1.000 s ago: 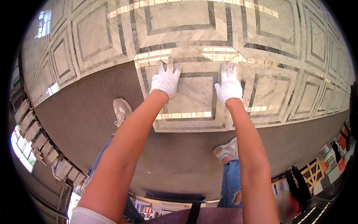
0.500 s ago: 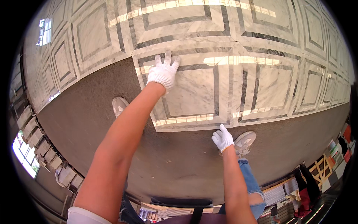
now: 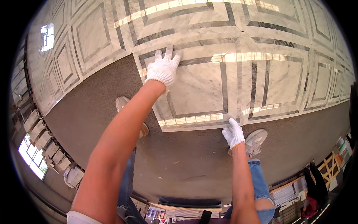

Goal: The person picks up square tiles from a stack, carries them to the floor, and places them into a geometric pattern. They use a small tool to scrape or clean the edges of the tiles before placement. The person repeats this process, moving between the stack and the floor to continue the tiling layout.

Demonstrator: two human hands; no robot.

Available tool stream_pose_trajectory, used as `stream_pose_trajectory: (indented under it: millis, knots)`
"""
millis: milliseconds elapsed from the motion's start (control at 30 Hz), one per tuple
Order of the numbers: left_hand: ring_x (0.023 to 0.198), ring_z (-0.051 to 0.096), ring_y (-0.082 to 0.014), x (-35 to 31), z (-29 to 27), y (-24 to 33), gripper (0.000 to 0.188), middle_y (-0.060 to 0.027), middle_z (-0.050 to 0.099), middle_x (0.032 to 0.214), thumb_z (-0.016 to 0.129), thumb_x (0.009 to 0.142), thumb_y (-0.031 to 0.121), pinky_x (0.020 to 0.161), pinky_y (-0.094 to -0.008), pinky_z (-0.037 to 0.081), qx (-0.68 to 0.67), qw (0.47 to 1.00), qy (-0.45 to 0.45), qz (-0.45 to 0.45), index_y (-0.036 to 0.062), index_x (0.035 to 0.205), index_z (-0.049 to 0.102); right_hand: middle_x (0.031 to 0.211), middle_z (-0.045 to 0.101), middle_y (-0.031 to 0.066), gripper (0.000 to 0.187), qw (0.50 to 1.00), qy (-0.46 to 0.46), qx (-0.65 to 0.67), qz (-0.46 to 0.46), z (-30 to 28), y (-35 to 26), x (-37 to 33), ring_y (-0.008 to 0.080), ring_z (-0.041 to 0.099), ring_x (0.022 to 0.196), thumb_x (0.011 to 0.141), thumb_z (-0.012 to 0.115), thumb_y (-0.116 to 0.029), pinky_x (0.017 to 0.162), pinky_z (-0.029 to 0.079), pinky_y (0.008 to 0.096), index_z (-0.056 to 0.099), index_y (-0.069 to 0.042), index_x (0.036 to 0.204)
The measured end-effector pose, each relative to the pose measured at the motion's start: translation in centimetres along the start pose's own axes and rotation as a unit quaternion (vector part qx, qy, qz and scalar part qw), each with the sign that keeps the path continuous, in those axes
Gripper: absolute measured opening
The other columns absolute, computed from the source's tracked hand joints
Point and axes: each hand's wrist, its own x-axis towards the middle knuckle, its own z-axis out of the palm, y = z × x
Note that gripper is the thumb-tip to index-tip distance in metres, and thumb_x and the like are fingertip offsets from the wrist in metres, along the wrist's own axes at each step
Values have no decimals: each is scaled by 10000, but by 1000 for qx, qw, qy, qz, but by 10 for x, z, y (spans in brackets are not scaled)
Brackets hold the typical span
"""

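A square marble tile (image 3: 199,87) with a grey inlaid frame lies in front of me, at the near border of a patterned marble floor. My left hand (image 3: 163,70), in a white knit glove, rests flat on its far left part with the fingers spread. Down at the near right corner, my right hand (image 3: 234,134), gloved as well, has its thumb over the tile's edge. Its other fingers are curled low against that edge, their tips partly hidden.
More inlaid marble tiles (image 3: 285,82) adjoin on the right, far side and left. Bare grey-brown ground (image 3: 179,164) spreads on my side. My right shoe (image 3: 256,141) stands close to the tile's near corner. Stacked pale slabs (image 3: 39,128) line the left; a person (image 3: 315,186) is at lower right.
The view has shifted slightly, moving the tiles rightward in the picture. My right thumb now reaches farther over the tile's near edge. My left hand stays spread on the same part of the tile.
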Motion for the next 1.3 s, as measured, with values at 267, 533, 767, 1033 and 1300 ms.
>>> stream_pose_trajectory:
  millis: [267,533,767,1033,1300]
  knots:
    - [1384,328,-499,0,2,8,745,-206,166,1602,585,854,97,985,-566,487,10,1000,3,-11,180,1526,275,1298,452,192,656,999,-14,-32,-4,-7,2,11,273,551,1030,834,753,-367,776,536,377,469,-23,1316]
    - [1381,326,-488,-1,-10,13,817,-198,126,1614,598,813,82,993,-595,466,-1,997,-67,-49,177,1539,236,1523,306,288,730,775,137,-522,-330,63,-40,-62,408,452,1323,900,575,-362,1073,401,441,331,16,1475]
    - [1399,295,-508,0,-15,15,872,-179,81,1634,602,790,52,1027,-553,460,-8,995,-90,-38,187,1556,209,1589,77,308,783,730,86,-579,-352,74,-31,-51,448,192,1461,901,536,-218,1140,345,442,145,62,1519]
    - [1403,389,-316,-19,-61,-35,700,-152,284,1586,554,900,257,1120,-415,382,-111,987,-107,-40,127,1527,271,1598,178,245,764,736,-16,-634,-235,64,-97,-87,385,299,1439,901,538,-272,1145,341,409,202,-21,1539]
    - [1391,386,-366,-275,-82,-131,730,-207,370,1528,578,875,315,1132,-387,341,-201,954,-77,-207,91,1519,317,1528,373,213,613,748,-38,-513,-419,-71,-95,-211,329,387,1402,943,535,-337,1150,316,363,424,-20,1456]
